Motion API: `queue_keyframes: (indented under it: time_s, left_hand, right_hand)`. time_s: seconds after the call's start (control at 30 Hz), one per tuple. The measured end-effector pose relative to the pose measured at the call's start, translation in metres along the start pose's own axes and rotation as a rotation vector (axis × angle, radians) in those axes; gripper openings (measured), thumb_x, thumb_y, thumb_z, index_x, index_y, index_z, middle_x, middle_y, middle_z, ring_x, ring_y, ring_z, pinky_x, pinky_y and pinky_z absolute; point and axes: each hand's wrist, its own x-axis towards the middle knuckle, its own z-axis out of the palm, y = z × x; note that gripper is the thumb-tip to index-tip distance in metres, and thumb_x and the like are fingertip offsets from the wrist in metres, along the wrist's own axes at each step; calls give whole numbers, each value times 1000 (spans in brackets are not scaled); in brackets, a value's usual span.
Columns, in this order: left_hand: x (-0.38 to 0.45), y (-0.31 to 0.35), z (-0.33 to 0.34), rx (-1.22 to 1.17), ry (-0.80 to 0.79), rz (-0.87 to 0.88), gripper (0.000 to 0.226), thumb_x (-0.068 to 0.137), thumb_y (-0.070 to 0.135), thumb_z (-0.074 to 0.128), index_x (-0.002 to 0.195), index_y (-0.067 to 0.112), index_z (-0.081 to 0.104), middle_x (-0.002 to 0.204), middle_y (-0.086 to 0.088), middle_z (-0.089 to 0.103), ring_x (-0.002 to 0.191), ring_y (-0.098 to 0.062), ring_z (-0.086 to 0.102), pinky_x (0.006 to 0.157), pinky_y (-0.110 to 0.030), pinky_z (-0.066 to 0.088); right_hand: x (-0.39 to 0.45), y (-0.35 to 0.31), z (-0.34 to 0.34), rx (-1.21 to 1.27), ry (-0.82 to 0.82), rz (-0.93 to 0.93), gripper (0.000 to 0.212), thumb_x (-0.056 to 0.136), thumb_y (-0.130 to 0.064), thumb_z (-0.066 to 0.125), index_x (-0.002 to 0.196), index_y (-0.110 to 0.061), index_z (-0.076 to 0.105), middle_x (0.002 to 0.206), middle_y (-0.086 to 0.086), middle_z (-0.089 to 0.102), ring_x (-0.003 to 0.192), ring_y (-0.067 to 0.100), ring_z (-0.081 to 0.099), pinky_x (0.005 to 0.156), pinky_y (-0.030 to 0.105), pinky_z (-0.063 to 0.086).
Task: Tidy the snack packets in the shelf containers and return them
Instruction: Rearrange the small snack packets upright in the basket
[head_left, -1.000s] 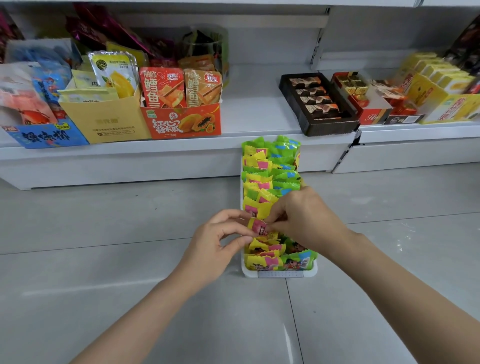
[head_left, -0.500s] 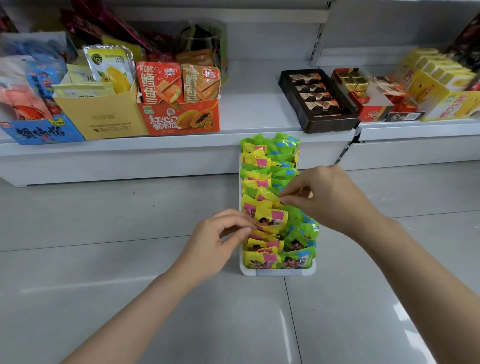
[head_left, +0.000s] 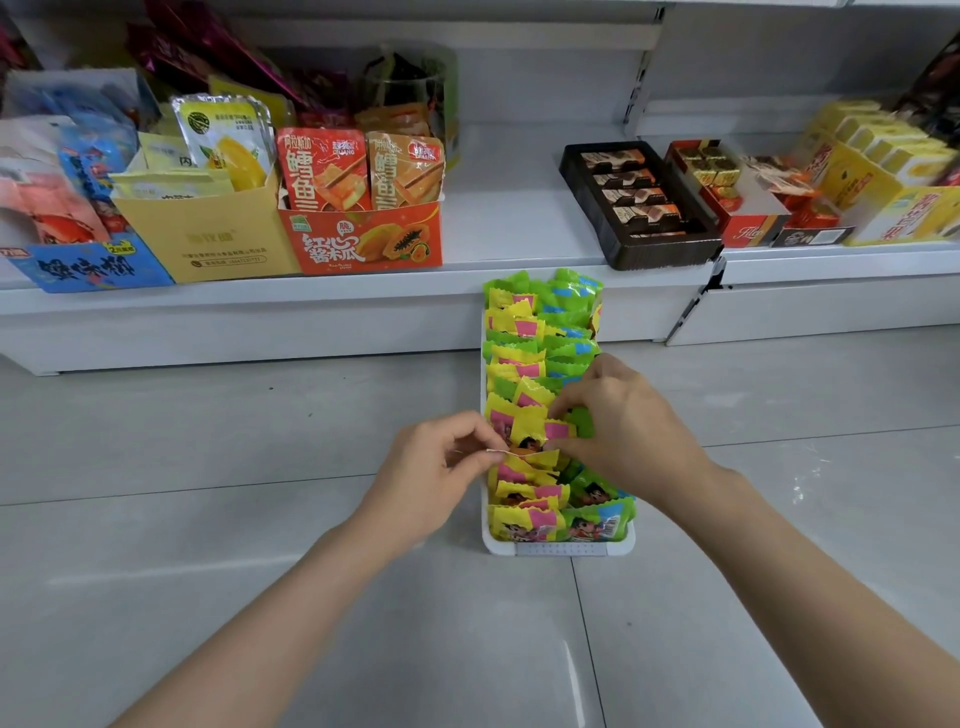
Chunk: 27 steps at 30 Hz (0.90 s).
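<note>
Snack packet (head_left: 527, 441) seemingly pinched by both hands (head_left: 519, 457)

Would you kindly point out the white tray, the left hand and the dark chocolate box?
white tray (head_left: 563, 549), head view, front wall.
left hand (head_left: 423, 478), head view, back of hand.
dark chocolate box (head_left: 660, 254), head view, front wall.

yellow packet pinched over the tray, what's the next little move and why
Probably tuck the yellow packet down upright into the left row. Both the left hand and right hand pinch it above the white tray, and it sits higher and more askew than its neighbours.
</note>
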Motion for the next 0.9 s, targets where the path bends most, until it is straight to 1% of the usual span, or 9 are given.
queue_keyframes:
  time_s: [0.23,0.33,0.43,0.57,0.63,0.7,0.73,0.8,0.9]
  left_hand:
    - [-9,-2,1,-80,35,-64,27,89,9,70,82,35,71,85,12,76,86,-5,72,79,-16,54]
    - [-10,-1,3,-76,42,-81,25,89,9,71,80,32,71,84,9,76,85,-9,73,81,-23,57]
    - [-8,-1,6,-38,28,-84,25,89,10,71,78,32,70,82,6,75,82,-13,72,79,-25,57]
    - [-8,2,8,-57,-7,-98,20,91,12,70,81,29,71,86,5,76,83,-8,72,77,-18,54]
    - [-7,1,6,-67,-37,-112,17,92,15,69,85,30,71,90,6,76,87,-8,72,80,-20,54]
    - [-6,2,3,-148,-66,-145,9,90,29,69,97,28,72,99,6,76,96,-12,72,90,-28,55]
    - [-5,4,2,-206,-44,-178,22,86,38,69,105,27,70,104,7,74,99,-16,71,94,-34,55]
    - [1,8,-2,-323,46,-243,42,78,50,67,113,27,62,107,11,67,102,-20,70,97,-40,54]
    - [12,26,-8,-234,123,-173,49,75,57,66,118,36,56,122,9,57,114,-3,58,94,-20,49]
  right_hand:
    - [-11,-12,0,3,111,-76,14,80,-22,81,84,-12,72,99,1,49,101,25,51,84,37,43]
    - [-11,-15,-12,167,192,-102,14,82,-18,80,78,-13,67,94,-3,57,90,19,58,78,31,45]
    - [-4,-16,-36,328,208,-29,21,89,-28,72,75,-26,57,73,-15,68,66,4,62,64,24,48]
    - [6,-12,-78,622,300,7,18,92,-25,69,81,-25,54,73,-5,76,71,18,74,68,48,61]
    - [10,-9,-95,725,392,-13,11,93,-19,67,90,-17,57,75,-2,76,74,10,75,62,35,63]
    - [12,-7,-103,828,455,6,15,94,-19,66,100,-8,59,82,21,74,80,10,75,63,29,62]
    - [14,-7,-105,868,462,18,16,94,-19,66,102,-6,60,86,29,71,82,12,75,64,29,62]
    - [17,-11,-106,910,446,40,19,94,-19,67,104,-4,61,85,21,74,82,12,75,65,30,62]
    - [23,-16,-109,920,408,40,21,94,-18,66,107,-3,61,81,7,76,80,12,76,63,32,63]
